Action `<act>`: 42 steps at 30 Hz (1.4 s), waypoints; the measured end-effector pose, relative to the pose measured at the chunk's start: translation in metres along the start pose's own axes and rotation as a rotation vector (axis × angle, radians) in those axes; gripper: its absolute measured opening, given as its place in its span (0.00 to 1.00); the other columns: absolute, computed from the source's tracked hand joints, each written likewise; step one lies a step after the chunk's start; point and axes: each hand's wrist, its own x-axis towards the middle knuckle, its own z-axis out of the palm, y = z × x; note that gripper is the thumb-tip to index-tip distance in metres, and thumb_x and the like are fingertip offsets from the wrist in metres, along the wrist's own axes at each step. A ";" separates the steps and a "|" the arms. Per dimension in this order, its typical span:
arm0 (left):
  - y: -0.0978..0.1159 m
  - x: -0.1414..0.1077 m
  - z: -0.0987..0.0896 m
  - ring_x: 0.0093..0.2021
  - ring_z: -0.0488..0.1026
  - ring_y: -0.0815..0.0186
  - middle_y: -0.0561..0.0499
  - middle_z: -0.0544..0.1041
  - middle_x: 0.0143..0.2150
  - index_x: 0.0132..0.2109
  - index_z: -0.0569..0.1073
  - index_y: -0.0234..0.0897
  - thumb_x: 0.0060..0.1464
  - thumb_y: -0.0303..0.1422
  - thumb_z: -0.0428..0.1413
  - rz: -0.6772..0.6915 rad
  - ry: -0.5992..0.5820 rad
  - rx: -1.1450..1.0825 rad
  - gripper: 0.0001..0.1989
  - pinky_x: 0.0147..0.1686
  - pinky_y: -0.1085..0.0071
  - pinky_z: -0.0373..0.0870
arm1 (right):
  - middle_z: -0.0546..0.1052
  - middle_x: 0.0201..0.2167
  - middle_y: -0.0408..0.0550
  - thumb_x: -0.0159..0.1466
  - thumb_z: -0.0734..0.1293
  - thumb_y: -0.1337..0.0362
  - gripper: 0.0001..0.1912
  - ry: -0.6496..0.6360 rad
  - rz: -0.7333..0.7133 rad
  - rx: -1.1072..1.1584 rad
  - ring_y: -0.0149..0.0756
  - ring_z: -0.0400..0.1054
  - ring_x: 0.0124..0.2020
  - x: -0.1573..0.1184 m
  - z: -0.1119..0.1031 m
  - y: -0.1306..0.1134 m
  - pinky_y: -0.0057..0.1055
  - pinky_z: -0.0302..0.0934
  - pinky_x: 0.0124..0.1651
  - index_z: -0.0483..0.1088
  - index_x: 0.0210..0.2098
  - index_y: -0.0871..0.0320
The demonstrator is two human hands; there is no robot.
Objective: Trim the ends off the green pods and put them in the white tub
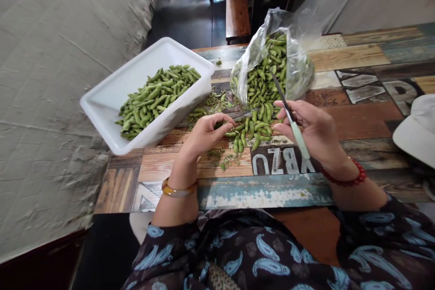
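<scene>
My left hand [210, 131] is closed in a pinch above the table, with a bit of a green soybean pod [219, 124] showing between thumb and fingers. In my right hand [314, 129] is a small knife [296, 133] with a pale green handle and a dark, narrow blade pointing up and away. Loose soybean pods [253, 130] lie between my hands. Behind them a clear plastic bag [242, 74] lies open toward me, full of pods. A white plastic tub [102, 108] at the left holds a heap of pods [156, 97].
Stem scraps and trimmings [217, 99] are scattered between the tub and the bag, with more near my left wrist. A white cap [418, 122] sits at the table's right end. A wall [61, 77] rises close on the left. Beyond the table stands a wooden bench [238, 13].
</scene>
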 end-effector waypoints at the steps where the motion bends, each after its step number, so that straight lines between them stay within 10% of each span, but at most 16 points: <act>1: -0.002 -0.001 0.000 0.34 0.73 0.67 0.50 0.79 0.33 0.36 0.78 0.34 0.57 0.35 0.57 0.001 -0.019 0.074 0.09 0.38 0.71 0.67 | 0.78 0.37 0.46 0.61 0.73 0.59 0.22 -0.006 -0.002 0.007 0.43 0.75 0.39 0.000 0.000 -0.001 0.38 0.72 0.41 0.72 0.54 0.51; 11: -0.024 0.001 0.014 0.36 0.72 0.61 0.47 0.78 0.34 0.36 0.79 0.37 0.52 0.30 0.59 -0.001 -0.062 0.542 0.04 0.37 0.68 0.65 | 0.79 0.38 0.48 0.61 0.73 0.58 0.21 -0.004 -0.008 0.015 0.41 0.75 0.39 0.001 0.004 0.000 0.38 0.72 0.41 0.72 0.53 0.53; 24: -0.010 -0.001 0.016 0.18 0.55 0.79 0.53 0.73 0.28 0.36 0.72 0.32 0.47 0.41 0.66 -0.145 0.099 -0.758 0.17 0.19 0.77 0.47 | 0.77 0.40 0.51 0.60 0.73 0.56 0.24 -0.097 -0.145 -0.038 0.42 0.73 0.40 -0.002 0.015 0.009 0.40 0.71 0.46 0.71 0.54 0.56; 42: -0.003 -0.003 0.042 0.20 0.59 0.78 0.56 0.72 0.27 0.41 0.76 0.34 0.47 0.37 0.67 -0.153 0.033 -0.784 0.16 0.21 0.77 0.53 | 0.73 0.45 0.52 0.62 0.72 0.57 0.26 -0.314 -0.148 0.024 0.40 0.71 0.38 -0.007 0.026 -0.005 0.37 0.70 0.43 0.67 0.57 0.55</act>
